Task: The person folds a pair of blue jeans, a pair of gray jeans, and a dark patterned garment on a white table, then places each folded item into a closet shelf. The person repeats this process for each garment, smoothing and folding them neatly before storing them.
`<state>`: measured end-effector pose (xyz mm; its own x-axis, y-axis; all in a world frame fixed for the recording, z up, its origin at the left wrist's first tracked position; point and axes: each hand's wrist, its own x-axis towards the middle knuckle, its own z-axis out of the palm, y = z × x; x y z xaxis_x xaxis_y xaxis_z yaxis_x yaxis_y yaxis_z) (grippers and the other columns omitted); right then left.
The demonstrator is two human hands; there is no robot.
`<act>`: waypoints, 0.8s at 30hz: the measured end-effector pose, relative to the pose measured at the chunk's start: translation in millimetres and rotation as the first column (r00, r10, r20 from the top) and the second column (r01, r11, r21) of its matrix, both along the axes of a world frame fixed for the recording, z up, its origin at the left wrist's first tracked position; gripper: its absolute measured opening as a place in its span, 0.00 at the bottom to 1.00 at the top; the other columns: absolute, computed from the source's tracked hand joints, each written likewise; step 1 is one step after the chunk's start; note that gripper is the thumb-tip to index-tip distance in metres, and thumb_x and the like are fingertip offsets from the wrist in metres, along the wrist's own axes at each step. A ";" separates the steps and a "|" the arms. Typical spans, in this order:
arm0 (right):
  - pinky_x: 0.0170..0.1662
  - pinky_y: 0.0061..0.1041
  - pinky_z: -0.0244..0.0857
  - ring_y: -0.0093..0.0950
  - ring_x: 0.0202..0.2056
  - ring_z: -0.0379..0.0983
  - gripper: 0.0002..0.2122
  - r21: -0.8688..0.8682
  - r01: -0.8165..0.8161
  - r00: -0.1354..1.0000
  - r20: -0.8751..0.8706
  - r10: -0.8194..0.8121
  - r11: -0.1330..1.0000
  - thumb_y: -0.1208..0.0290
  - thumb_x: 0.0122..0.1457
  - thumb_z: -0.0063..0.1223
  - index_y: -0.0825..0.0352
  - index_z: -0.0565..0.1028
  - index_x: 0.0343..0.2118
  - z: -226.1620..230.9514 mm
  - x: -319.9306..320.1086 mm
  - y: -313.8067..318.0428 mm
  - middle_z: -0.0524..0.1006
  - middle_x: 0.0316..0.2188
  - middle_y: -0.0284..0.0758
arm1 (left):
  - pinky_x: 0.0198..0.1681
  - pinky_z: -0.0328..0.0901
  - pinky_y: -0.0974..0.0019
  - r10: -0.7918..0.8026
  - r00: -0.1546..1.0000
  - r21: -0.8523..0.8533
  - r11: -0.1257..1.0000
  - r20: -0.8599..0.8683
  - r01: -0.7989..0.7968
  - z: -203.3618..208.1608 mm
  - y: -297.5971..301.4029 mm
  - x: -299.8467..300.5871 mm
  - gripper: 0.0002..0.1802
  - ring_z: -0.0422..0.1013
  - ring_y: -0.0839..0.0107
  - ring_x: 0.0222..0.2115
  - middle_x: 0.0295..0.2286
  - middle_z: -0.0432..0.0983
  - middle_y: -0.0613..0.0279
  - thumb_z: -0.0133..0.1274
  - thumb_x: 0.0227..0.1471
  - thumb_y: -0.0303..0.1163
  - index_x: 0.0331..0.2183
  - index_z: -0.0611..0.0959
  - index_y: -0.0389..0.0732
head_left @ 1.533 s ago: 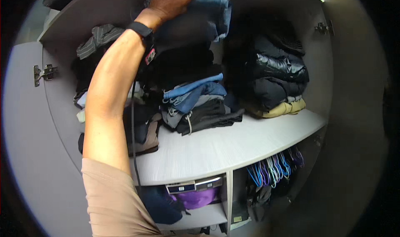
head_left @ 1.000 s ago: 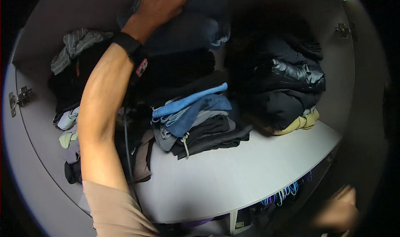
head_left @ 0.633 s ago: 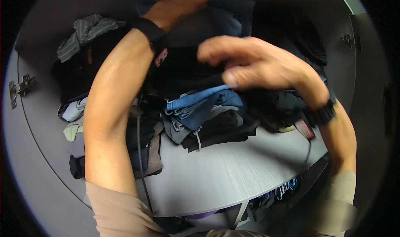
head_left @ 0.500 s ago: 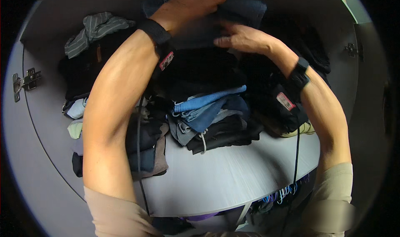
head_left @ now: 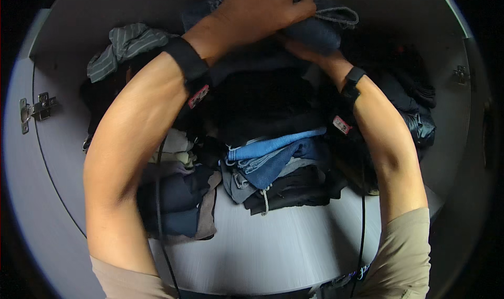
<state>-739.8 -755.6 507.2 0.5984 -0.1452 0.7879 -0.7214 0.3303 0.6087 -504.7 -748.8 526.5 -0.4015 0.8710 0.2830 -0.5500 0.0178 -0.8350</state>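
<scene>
At the top of a tall clothes pile, my left hand (head_left: 273, 7) lies across dark blue folded jeans (head_left: 321, 35), its fingers curled closed on their upper layers. My right hand (head_left: 310, 51) reaches in from the right, under the edge of the same jeans, which hide its fingers. A grey looped drawstring (head_left: 344, 16) sticks out beside my left hand. Below both hands are black folded clothes (head_left: 262, 97), in deep shadow. Further down the pile show a bright blue denim piece (head_left: 278, 143) and a black garment (head_left: 299, 194) with a light cord.
The pile stands on a pale cabinet shelf (head_left: 268, 262). To the left are a striped grey garment (head_left: 131, 42) and dark folded clothes (head_left: 170, 199); to the right, a shiny black jacket (head_left: 417, 126). Metal hinges (head_left: 38, 110) jut from the cabinet side. Thin black cables hang from both wrists.
My right hand has moved from in front of the pile to under the jeans' edge. My left hand has shifted slightly, and the drawstring now shows. The whole view has shifted a little.
</scene>
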 end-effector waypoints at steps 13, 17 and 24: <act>0.52 0.38 0.63 0.42 0.48 0.70 0.17 0.697 -0.285 0.855 0.495 -0.153 0.658 0.58 0.62 0.38 0.58 0.76 0.46 -28.3 5.7 -13.2 0.74 0.47 0.42 | 0.33 0.70 0.54 0.174 0.978 0.567 0.797 0.117 -0.210 18.4 -86.8 -73.4 0.26 0.75 0.54 0.33 0.35 0.76 0.55 0.58 0.39 0.27 0.45 0.75 0.46; 0.58 0.34 0.58 0.38 0.54 0.66 0.21 0.765 -0.223 0.843 0.462 -0.275 0.604 0.55 0.62 0.36 0.60 0.72 0.52 -42.8 41.9 18.2 0.71 0.53 0.37 | 0.35 0.72 0.54 0.320 0.920 0.588 0.709 0.225 -0.390 19.5 -97.3 -65.0 0.27 0.76 0.55 0.34 0.36 0.76 0.55 0.57 0.40 0.26 0.47 0.75 0.51; 0.57 0.34 0.58 0.38 0.54 0.66 0.22 0.761 -0.190 0.776 0.504 -0.380 0.621 0.54 0.59 0.40 0.62 0.72 0.51 -30.2 49.4 11.0 0.71 0.52 0.44 | 0.36 0.71 0.56 0.292 0.949 0.387 0.866 0.122 -0.316 18.1 -95.6 -69.8 0.23 0.76 0.56 0.35 0.35 0.77 0.55 0.53 0.43 0.24 0.45 0.77 0.50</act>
